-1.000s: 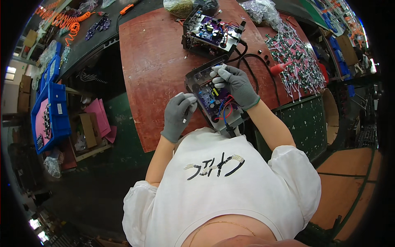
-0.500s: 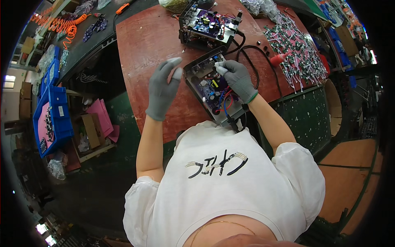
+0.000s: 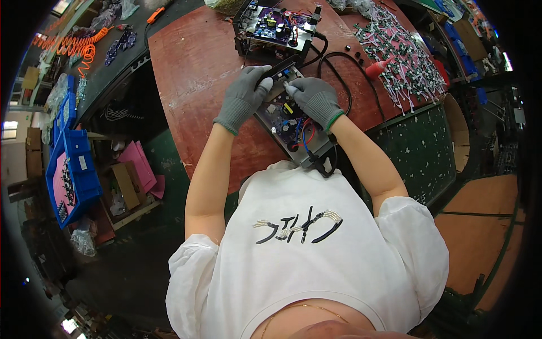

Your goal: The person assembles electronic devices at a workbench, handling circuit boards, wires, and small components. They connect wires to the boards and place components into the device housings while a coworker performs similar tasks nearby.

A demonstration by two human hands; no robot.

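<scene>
An open metal case [image 3: 319, 141] holding a purple circuit board [image 3: 280, 120] lies at the near edge of the table, with red and blue wires [image 3: 308, 135] at its near end. My left hand [image 3: 241, 97], in a grey glove with pale fingertips, is closed on the case's far left wall, thumb on the inner side. My right hand [image 3: 316, 100], gloved alike, reaches over the right wall. Its thumb and forefinger are pinched together inside the far end of the case; whatever is between them is too small to make out.
A second open device [image 3: 276, 27] stands behind the case on the red table [image 3: 189, 96]. Black cables [image 3: 344, 85] curve to the right. Beyond lie a red bottle [image 3: 377, 69] and a heap of small wired parts [image 3: 403, 73]. Blue bins [image 3: 82, 169] stand at left.
My left hand has moved right and away from me, from open beside the case onto its wall. The right hand has shifted slightly left and nearer, still pinched. The whole view has shifted a little.
</scene>
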